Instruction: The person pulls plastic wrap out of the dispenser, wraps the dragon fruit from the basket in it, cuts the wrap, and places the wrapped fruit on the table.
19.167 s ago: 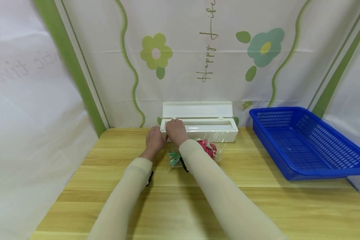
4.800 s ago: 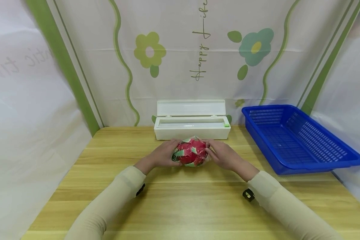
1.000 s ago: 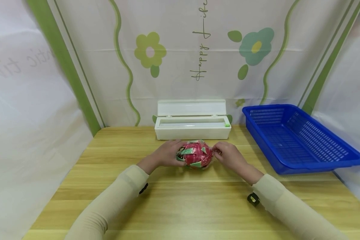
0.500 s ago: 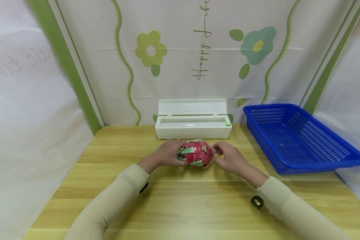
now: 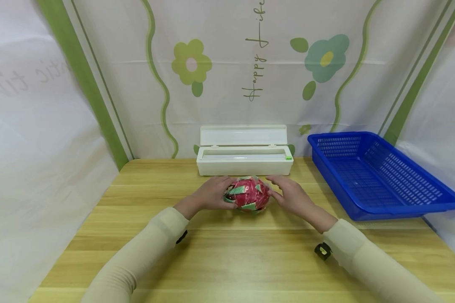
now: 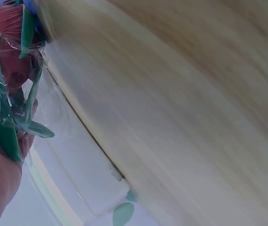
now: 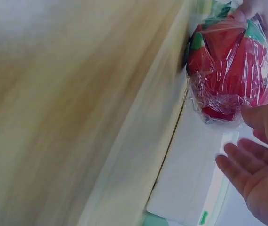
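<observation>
A red and green dragon fruit (image 5: 249, 194), wrapped in clear cling film, is at the middle of the table, in front of a white cling film dispenser (image 5: 244, 166). My left hand (image 5: 212, 193) grips the fruit's leafy end, thumb on the near side. In the left wrist view, loose film (image 6: 19, 110) covers the green tips. At the other end is my right hand (image 5: 293, 198), fingers apart. The right wrist view has its thumb (image 7: 254, 115) at the bunched film, while the other fingers stand off the fruit, relaxed. The fruit's underside is hidden.
The dispenser's lid (image 5: 243, 135) stands raised, and a green slider (image 5: 288, 158) sits at its right end. On the right side of the wooden table (image 5: 227, 261) is a blue perforated basket (image 5: 335, 185). A printed curtain (image 5: 235, 75) rises behind the table.
Both hands were at the dispenser earlier, with film lying over the fruit. Later they held it wrapped. Within the last second my right fingers loosened from the film and spread; my left hand stayed.
</observation>
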`<action>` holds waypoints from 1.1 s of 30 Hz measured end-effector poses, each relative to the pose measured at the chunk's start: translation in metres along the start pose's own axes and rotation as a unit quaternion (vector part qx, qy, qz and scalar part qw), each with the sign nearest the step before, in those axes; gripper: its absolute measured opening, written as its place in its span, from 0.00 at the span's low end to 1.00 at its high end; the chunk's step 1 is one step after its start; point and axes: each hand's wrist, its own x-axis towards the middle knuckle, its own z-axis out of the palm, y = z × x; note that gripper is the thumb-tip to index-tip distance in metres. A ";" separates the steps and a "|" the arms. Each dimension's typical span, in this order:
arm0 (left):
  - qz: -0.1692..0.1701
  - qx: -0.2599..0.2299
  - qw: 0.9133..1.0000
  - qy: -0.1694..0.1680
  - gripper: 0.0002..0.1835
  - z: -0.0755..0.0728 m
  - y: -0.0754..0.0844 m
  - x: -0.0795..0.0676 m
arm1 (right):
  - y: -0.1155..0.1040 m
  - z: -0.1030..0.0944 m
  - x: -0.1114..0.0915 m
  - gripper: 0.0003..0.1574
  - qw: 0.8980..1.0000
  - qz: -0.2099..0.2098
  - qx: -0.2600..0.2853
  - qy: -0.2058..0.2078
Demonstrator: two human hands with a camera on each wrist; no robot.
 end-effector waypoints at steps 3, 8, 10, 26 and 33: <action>0.014 -0.022 1.000 0.005 0.49 0.001 -0.003 -0.001 | 0.003 0.001 0.001 0.24 1.000 0.001 0.019 -0.021; 0.020 -0.073 0.997 0.000 0.52 0.002 -0.010 -0.004 | 0.004 0.003 0.001 0.20 0.999 -0.006 0.026 -0.022; 0.010 -0.092 0.996 -0.008 0.52 0.002 -0.013 -0.006 | 0.004 0.004 0.002 0.20 1.000 -0.012 0.020 -0.017; -0.048 -0.215 0.976 -0.001 0.47 -0.004 -0.025 -0.024 | 0.002 0.003 0.000 0.19 0.999 -0.025 -0.001 -0.026; -0.040 -0.271 0.961 0.048 0.33 -0.005 -0.030 -0.031 | 0.002 0.003 0.000 0.19 0.999 -0.019 -0.006 -0.030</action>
